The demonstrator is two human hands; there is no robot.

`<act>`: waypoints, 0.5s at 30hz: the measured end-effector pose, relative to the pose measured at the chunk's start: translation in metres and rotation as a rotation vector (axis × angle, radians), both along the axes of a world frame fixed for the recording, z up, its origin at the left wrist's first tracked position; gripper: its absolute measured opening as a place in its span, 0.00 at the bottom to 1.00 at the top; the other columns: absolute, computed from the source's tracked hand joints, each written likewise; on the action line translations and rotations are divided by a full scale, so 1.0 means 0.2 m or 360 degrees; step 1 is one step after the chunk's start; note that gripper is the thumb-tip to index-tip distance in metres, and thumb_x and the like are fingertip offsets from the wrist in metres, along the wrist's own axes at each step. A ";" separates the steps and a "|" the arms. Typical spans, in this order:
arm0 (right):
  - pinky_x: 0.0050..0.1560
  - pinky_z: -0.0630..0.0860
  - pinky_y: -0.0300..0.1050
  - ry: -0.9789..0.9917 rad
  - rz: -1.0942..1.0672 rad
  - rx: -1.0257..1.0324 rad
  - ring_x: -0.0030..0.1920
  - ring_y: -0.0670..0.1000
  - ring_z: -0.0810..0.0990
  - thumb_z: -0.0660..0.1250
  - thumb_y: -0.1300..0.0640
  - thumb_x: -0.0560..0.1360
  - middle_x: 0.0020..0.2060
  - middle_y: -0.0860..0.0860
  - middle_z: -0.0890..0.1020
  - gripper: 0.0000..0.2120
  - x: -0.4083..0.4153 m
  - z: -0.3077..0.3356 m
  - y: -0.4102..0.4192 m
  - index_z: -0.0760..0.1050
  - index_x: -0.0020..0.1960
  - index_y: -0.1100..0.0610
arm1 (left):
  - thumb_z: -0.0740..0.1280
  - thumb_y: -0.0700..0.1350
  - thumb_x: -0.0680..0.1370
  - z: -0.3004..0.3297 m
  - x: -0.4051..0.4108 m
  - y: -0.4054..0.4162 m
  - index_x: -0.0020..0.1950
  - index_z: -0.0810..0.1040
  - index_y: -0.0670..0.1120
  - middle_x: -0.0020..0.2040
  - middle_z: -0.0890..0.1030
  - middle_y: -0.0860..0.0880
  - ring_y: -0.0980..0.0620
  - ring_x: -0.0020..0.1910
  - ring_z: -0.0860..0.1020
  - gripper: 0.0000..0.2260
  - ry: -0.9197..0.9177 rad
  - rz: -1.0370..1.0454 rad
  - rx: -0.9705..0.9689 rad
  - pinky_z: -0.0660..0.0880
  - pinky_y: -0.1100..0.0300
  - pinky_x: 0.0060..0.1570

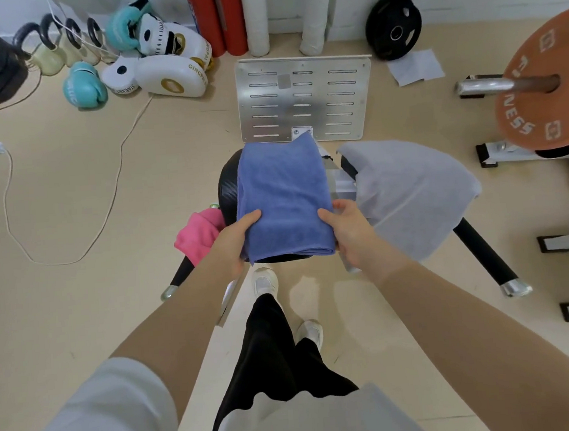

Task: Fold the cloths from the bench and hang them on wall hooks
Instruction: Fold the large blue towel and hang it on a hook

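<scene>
While your left hand and right hand grip the near edges of the blue cloth with curled fingers, keep those edges level and press the fold flat on the bench before lifting, I'd judge. The cloth is soft terry, folded into a neat rectangle lying along the black seat; a pink cloth hangs at the left side, a grey cloth at the right.

"gingpai" in gold on white boxing pad, "starlight"-like print on smaller white pad, partly legible, "...ness" in white on orange weight plate, first letters unclear
</scene>
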State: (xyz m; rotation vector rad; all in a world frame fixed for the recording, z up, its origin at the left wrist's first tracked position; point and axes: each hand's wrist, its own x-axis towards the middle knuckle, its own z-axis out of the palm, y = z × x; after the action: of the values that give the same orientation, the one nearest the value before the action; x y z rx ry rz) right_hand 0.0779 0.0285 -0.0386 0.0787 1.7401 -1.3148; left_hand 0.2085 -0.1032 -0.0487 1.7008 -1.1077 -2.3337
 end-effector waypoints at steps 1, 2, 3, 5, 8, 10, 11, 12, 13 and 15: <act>0.44 0.76 0.46 0.0127 0.0013 0.0033 0.46 0.50 0.76 0.62 0.60 0.77 0.48 0.48 0.74 0.16 0.00 0.00 0.02 0.63 0.63 0.57 | 0.69 0.47 0.75 0.01 0.01 0.00 0.59 0.76 0.44 0.57 0.81 0.48 0.47 0.56 0.79 0.14 0.0119 -0.0003 0.0075 0.74 0.50 0.62; 0.43 0.76 0.45 0.0250 0.0066 0.0043 0.45 0.50 0.76 0.62 0.61 0.77 0.45 0.46 0.72 0.16 -0.01 0.00 0.05 0.61 0.62 0.54 | 0.67 0.45 0.76 0.02 0.02 0.01 0.58 0.76 0.45 0.57 0.81 0.48 0.48 0.55 0.79 0.12 0.0216 -0.0030 0.0101 0.74 0.52 0.61; 0.43 0.76 0.45 0.0346 0.0171 0.0033 0.44 0.51 0.76 0.61 0.63 0.77 0.45 0.46 0.72 0.15 -0.02 0.00 0.07 0.61 0.59 0.50 | 0.66 0.44 0.77 0.03 0.04 0.01 0.56 0.76 0.44 0.54 0.82 0.48 0.49 0.52 0.81 0.09 0.0278 -0.0080 0.0100 0.76 0.55 0.56; 0.39 0.74 0.45 0.0450 0.0442 0.0017 0.41 0.52 0.75 0.59 0.66 0.76 0.44 0.50 0.74 0.14 -0.01 0.02 0.11 0.65 0.49 0.45 | 0.63 0.43 0.78 0.06 0.06 0.03 0.49 0.76 0.42 0.42 0.82 0.48 0.55 0.37 0.80 0.05 0.0285 -0.0247 0.0050 0.76 0.64 0.37; 0.30 0.73 0.37 0.0232 0.0592 0.0031 0.37 0.50 0.74 0.58 0.66 0.77 0.40 0.50 0.76 0.13 -0.03 0.08 0.14 0.73 0.41 0.51 | 0.64 0.43 0.78 0.10 0.08 0.04 0.50 0.73 0.44 0.37 0.77 0.50 0.59 0.29 0.75 0.03 0.0091 -0.0570 -0.0194 0.72 0.68 0.25; 0.38 0.80 0.44 -0.0109 0.0575 -0.0006 0.42 0.56 0.78 0.55 0.64 0.78 0.47 0.52 0.79 0.12 -0.07 0.14 0.15 0.77 0.46 0.55 | 0.63 0.42 0.79 0.12 0.08 0.00 0.62 0.69 0.52 0.49 0.78 0.55 0.54 0.44 0.79 0.13 0.0203 -0.0515 -0.0226 0.80 0.61 0.41; 0.43 0.80 0.48 -0.0227 0.0562 -0.0047 0.44 0.58 0.79 0.54 0.64 0.77 0.52 0.54 0.79 0.14 -0.10 0.15 0.15 0.78 0.50 0.57 | 0.61 0.40 0.79 0.13 0.07 -0.03 0.65 0.67 0.56 0.53 0.79 0.58 0.52 0.50 0.79 0.17 0.0340 -0.0441 -0.0166 0.79 0.56 0.50; 0.47 0.80 0.50 -0.0294 0.0547 -0.0095 0.46 0.59 0.79 0.52 0.66 0.75 0.54 0.55 0.79 0.17 -0.13 0.17 0.15 0.78 0.53 0.58 | 0.59 0.38 0.80 0.14 0.06 -0.05 0.66 0.68 0.57 0.54 0.80 0.59 0.51 0.54 0.78 0.19 0.0439 -0.0384 -0.0119 0.76 0.54 0.55; 0.48 0.79 0.49 -0.0285 0.0550 -0.0125 0.47 0.58 0.79 0.50 0.68 0.73 0.55 0.56 0.78 0.20 -0.16 0.18 0.14 0.77 0.54 0.58 | 0.57 0.38 0.80 0.17 0.05 -0.08 0.67 0.70 0.57 0.54 0.80 0.59 0.51 0.54 0.78 0.19 0.0453 -0.0359 -0.0103 0.74 0.54 0.55; 0.48 0.79 0.46 -0.0033 0.0651 -0.0112 0.49 0.53 0.79 0.51 0.73 0.72 0.54 0.54 0.78 0.22 -0.19 0.20 0.10 0.76 0.56 0.57 | 0.55 0.38 0.80 0.21 0.02 -0.13 0.61 0.76 0.52 0.53 0.81 0.54 0.50 0.52 0.78 0.17 0.0330 -0.0432 -0.0124 0.75 0.56 0.53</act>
State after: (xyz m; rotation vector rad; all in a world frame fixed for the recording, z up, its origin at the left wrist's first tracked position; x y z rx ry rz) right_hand 0.0395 0.0483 0.0012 -0.2890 1.5858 -1.0655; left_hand 0.2130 -0.1285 -0.0064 1.3174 -1.4432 -2.5100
